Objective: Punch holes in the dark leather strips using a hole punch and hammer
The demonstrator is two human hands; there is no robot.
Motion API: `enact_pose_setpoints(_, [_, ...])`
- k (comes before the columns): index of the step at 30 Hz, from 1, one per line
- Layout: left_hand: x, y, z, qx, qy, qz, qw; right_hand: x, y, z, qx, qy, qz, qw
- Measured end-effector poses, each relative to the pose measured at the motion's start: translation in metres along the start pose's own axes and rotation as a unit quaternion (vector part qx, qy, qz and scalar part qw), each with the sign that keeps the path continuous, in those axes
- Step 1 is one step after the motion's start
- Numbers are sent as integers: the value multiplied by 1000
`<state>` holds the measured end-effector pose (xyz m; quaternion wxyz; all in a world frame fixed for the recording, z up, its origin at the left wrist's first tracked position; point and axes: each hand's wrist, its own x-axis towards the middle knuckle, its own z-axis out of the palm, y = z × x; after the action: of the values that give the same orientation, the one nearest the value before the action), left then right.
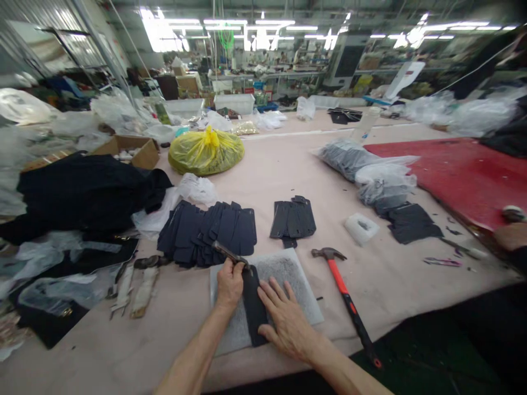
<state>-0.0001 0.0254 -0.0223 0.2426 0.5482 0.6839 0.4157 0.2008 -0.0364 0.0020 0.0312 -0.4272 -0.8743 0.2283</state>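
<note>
A dark, elongated metal tool is gripped in my left hand, one end over the top of a black strip; its exact kind is not clear. Spread flat, my right hand presses on the strip's right edge. Under the strip lies a pale, speckled board. To the right rests a claw hammer with a red and black handle. Just beyond the board are a large pile of dark flat pieces and a smaller stack of them.
Wrapped-handle tools and black cloth lie left. Behind sit a yellow bag and a cardboard box. Rightward are a white block, more dark pieces, a red sheet and another person's hand.
</note>
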Motion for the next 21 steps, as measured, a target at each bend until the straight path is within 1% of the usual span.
enact_pose_setpoints(2, [-1, 3, -8, -16, 38, -22, 999, 0, 0, 3, 1, 8, 1, 1000])
enact_pose_setpoints(4, [-10, 3, -15, -22, 43, -22, 999, 0, -1, 6, 5, 18, 0, 1000])
enact_pose_setpoints(7, [-29, 0, -18, -46, 16, -11, 999, -1, 0, 9, 11, 27, -3, 1000])
enact_pose_setpoints(11, [-46, -6, -12, -56, -25, 26, 998, -7, 4, 1, 21, 20, -23, 999])
enact_pose_setpoints(14, [-48, -9, -7, -33, -30, 42, 998, -16, 8, -5, 23, 2, -66, 998])
enact_pose_setpoints(17, [-46, -9, -6, -25, -20, 37, 999, -21, 9, -4, 11, 2, -83, 996])
enact_pose_setpoints(19, [-44, -6, -8, -29, -18, 33, 999, -17, 10, -3, 2, 17, -83, 996])
enact_pose_setpoints(21, [-40, 0, -10, -34, -19, 28, 999, -5, 13, -4, -13, 40, -77, 996])
